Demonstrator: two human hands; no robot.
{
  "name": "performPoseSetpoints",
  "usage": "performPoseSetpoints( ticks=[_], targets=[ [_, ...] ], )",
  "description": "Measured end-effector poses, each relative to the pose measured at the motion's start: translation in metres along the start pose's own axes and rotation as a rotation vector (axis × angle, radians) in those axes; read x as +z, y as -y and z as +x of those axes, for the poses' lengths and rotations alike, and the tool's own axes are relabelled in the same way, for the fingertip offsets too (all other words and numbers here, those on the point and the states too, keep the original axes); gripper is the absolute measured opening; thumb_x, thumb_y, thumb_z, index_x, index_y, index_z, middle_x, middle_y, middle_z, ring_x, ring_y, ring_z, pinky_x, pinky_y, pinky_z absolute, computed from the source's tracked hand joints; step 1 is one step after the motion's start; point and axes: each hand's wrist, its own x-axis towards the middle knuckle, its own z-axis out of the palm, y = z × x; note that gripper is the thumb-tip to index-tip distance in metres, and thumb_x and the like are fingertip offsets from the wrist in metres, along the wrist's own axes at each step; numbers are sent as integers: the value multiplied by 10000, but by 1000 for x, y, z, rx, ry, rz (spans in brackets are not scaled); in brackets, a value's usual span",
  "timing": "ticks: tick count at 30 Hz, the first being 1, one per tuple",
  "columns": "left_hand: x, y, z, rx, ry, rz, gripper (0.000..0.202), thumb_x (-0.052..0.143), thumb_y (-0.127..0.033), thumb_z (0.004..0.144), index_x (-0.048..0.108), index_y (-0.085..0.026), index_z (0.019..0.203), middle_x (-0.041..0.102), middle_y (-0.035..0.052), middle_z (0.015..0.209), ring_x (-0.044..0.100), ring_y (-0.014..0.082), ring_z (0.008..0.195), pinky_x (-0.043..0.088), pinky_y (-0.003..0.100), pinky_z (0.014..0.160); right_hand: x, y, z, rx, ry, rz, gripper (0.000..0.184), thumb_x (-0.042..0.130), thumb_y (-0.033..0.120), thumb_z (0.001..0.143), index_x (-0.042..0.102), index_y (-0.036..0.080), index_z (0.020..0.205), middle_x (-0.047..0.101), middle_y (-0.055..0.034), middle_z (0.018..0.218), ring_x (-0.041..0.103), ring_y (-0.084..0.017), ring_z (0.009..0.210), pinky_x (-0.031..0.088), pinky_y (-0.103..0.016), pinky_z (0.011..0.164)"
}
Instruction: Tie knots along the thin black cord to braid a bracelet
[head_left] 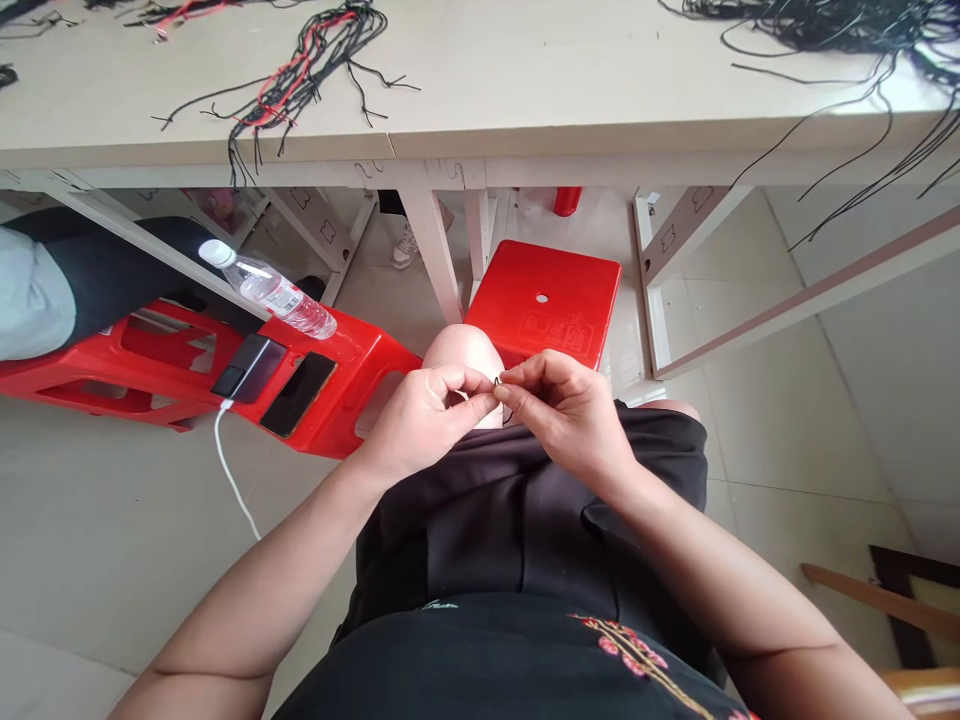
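Over my lap, in front of one bare knee, my two hands meet at the fingertips. My left hand (427, 415) pinches a thin black cord (496, 383), of which only a small loop shows between the fingers. Thumb and forefinger of my right hand (566, 405) close on the same cord from the other side. A short bit of it hangs below the right fingers. Most of the cord is hidden by the fingers or lost against my dark clothing.
Black and red cords (304, 65) lie bundled on the white table (525, 80); more black cords (847, 25) hang over its edge. A red stool (555, 290) stands ahead. Left, another stool (352, 350) bears a bottle (274, 295), a phone (298, 395) and a power bank (250, 368). Someone sits beside me.
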Motion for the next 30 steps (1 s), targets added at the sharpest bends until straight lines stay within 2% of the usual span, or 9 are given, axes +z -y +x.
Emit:
performPoseSetpoints(
  ticks=[6,11,13,15,18,21,23,27,30],
  targets=[
    [0,7,-1,-82,45,-55,141,629,-296,770,645,-157,748,583,-25,672,499,84,620,387,210,582,-11,4,8,18,200,-59,86,668,243,767,625,169,772,671,-1,733,612,-115,665,477,-234,596],
    [5,3,0,-234,135,-240,91,657,-230,706,630,-150,671,568,-31,618,480,68,584,380,205,583,-29,11,32,-135,406,-279,47,632,221,795,650,181,809,671,5,752,615,-131,691,483,-264,644],
    [5,1,-1,-301,143,-334,117,665,-226,684,602,-147,624,550,-32,583,448,60,541,360,203,543,-30,8,34,-244,291,-387,34,634,218,793,646,194,813,676,-14,817,618,-164,785,486,-314,740],
    [3,0,-2,-340,135,-408,125,670,-232,679,596,-146,626,563,-23,596,441,58,527,349,201,519,-26,0,26,-343,57,-472,37,604,217,819,622,204,789,663,-32,821,604,-180,822,474,-348,791],
    [0,-1,-2,-329,118,-472,128,671,-243,691,599,-147,647,575,-15,623,457,61,541,360,199,519,-14,-17,0,-363,-127,-385,67,604,265,839,578,210,810,634,-36,788,600,-169,775,490,-334,747],
    [-3,-4,-2,-309,103,-475,129,665,-255,698,604,-145,667,569,-13,616,464,63,543,377,204,536,-5,-32,-21,-315,13,-202,266,696,287,775,544,214,980,653,-42,891,631,-170,842,519,-313,766],
    [-5,-7,-1,-305,55,-426,123,661,-247,693,603,-141,675,565,-13,612,461,62,533,375,206,534,-7,-33,-27,-283,96,-210,213,654,261,812,549,215,992,664,-29,852,643,-154,791,531,-283,722],
    [-8,-11,0,-310,-13,-228,132,655,-252,690,592,-139,662,542,-24,594,439,59,517,342,199,505,-28,-7,-19,-389,224,-454,111,531,208,888,636,198,923,651,-40,803,621,-138,717,518,-258,663],
    [-6,-13,0,-313,123,-86,159,634,-276,716,593,-144,638,509,-34,562,432,67,521,330,201,500,-41,21,-3,-444,341,-512,165,513,221,890,677,229,906,622,-55,855,605,-157,767,514,-282,682]
  ],
)
